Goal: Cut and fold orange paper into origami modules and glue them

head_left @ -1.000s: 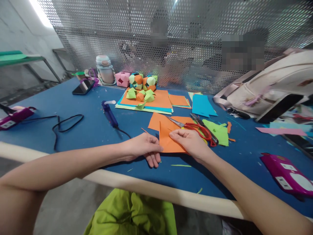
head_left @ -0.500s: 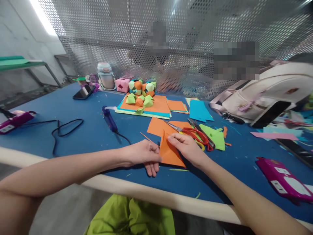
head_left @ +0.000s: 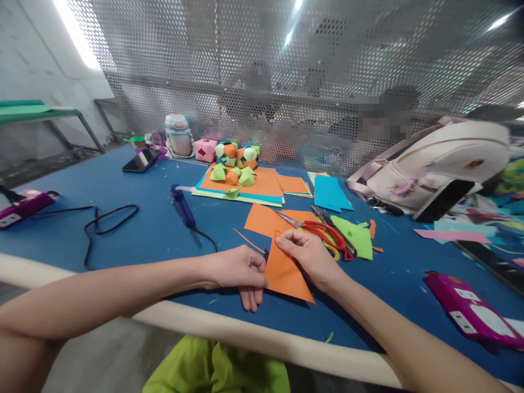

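Both hands hold one piece of orange paper [head_left: 286,275] just above the blue table's front part. My left hand [head_left: 241,275] pinches its left edge between thumb and forefinger, the other fingers curled below. At the paper's top corner, my right hand [head_left: 309,254] grips with thumb and fingertips. Red-handled scissors [head_left: 335,237] lie just beyond my right hand, blades pointing left across another orange sheet [head_left: 262,218]. Beside them are a dark cutter [head_left: 327,217] and a green paper scrap [head_left: 356,237]. A thin orange strip [head_left: 249,240] rests near my left hand.
A blue glue gun [head_left: 183,207] with a black cord lies at left. Stacked coloured sheets [head_left: 266,183] bear folded paper shapes [head_left: 232,174]. Blue paper [head_left: 331,194], a pale backpack [head_left: 442,158], a phone [head_left: 444,201] and a purple power strip [head_left: 470,305] are at right. A bottle [head_left: 179,136] stands behind.
The orange paper has turned in my hands, showing a flatter face with its lower right corner lower. Both hands keep their pinch. The whole view has shifted slightly.
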{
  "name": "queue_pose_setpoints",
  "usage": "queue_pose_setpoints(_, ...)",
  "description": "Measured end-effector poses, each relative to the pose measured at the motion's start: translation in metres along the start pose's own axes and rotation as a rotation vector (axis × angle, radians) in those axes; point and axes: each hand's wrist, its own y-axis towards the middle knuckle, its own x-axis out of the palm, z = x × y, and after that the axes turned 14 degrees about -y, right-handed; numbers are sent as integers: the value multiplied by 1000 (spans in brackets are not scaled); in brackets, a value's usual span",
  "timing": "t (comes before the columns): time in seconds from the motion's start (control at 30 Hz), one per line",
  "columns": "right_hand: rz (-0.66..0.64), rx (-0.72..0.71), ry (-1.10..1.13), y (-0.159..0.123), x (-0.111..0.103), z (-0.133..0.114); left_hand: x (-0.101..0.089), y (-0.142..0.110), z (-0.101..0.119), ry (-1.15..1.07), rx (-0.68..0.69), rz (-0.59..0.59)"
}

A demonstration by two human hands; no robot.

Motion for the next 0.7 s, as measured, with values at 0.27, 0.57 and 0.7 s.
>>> queue_pose_setpoints(0.27,126,-38,-49,1,1,2,-2,0,1,-21,63,9)
queue_pose_setpoints(0.57,-100,-54,-103,-1,-7,1,-5,2,1,-30,157,84)
queue_pose_setpoints(0.7,-117,-55,-219,-2,-7,2,-9,3,4,-100,156,80)
